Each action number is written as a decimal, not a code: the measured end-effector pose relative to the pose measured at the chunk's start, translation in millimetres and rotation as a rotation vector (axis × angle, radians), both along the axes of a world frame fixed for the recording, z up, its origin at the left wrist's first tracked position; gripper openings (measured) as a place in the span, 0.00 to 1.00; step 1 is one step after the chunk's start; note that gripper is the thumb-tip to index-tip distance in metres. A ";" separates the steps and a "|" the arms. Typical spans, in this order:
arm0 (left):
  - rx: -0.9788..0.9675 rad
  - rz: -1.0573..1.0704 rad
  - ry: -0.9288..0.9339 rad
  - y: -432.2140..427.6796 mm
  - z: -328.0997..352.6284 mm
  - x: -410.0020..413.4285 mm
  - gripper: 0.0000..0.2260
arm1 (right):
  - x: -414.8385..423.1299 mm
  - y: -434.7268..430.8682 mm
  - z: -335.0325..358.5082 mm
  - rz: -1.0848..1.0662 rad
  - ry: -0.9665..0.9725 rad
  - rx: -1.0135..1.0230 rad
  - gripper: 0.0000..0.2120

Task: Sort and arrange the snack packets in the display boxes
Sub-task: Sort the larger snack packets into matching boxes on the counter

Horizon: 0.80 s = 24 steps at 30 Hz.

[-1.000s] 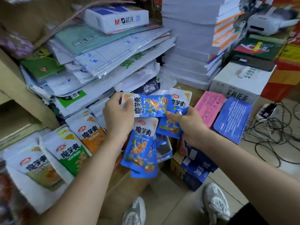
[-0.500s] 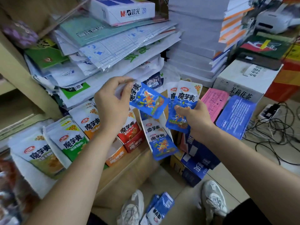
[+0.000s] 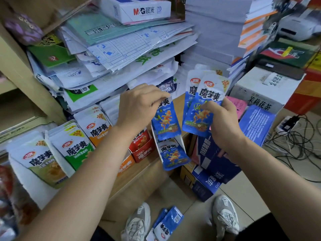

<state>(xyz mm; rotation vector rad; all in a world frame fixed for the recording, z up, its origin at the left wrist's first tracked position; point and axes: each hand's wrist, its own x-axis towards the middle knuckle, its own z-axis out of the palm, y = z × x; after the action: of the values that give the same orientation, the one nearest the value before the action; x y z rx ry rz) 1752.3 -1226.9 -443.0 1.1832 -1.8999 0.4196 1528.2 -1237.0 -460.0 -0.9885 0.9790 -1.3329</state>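
Now I am filling the display box (image 3: pixel 157 145) with blue packets. My left hand (image 3: pixel 139 105) pinches a single packet (image 3: pixel 165 120) by its top edge, fingers curled, and hangs it just above the box, where a boxed packet (image 3: pixel 173 155) already leans. My right hand (image 3: pixel 224 124) grips a fan of packets (image 3: pixel 205 100), thumb across their fronts. Next, I judge, the single packet must slide in upright behind the boxed one. Dropped packets (image 3: pixel 166 223) lie on the floor between my shoes and want collecting.

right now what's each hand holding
left hand: pinching a single blue packet by its top
right hand: gripping a fan of blue packets
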 end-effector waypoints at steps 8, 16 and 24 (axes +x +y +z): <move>0.530 -0.005 0.560 -7.5 15.5 10.8 0.05 | 20.1 0.8 -5.4 0.265 0.177 -0.141 0.15; 0.782 -0.175 0.887 -5.9 26.5 23.5 0.07 | 40.1 -8.3 -18.0 0.208 0.292 -0.276 0.19; 0.942 -0.296 0.583 7.7 28.5 20.9 0.15 | 49.4 -15.3 -29.2 0.136 0.782 -0.358 0.11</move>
<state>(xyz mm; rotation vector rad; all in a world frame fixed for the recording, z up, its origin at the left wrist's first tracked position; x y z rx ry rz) 1773.1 -1219.2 -414.5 1.3397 -1.6941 -0.9884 1577.6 -1252.2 -489.2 -1.8981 1.2285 -1.0231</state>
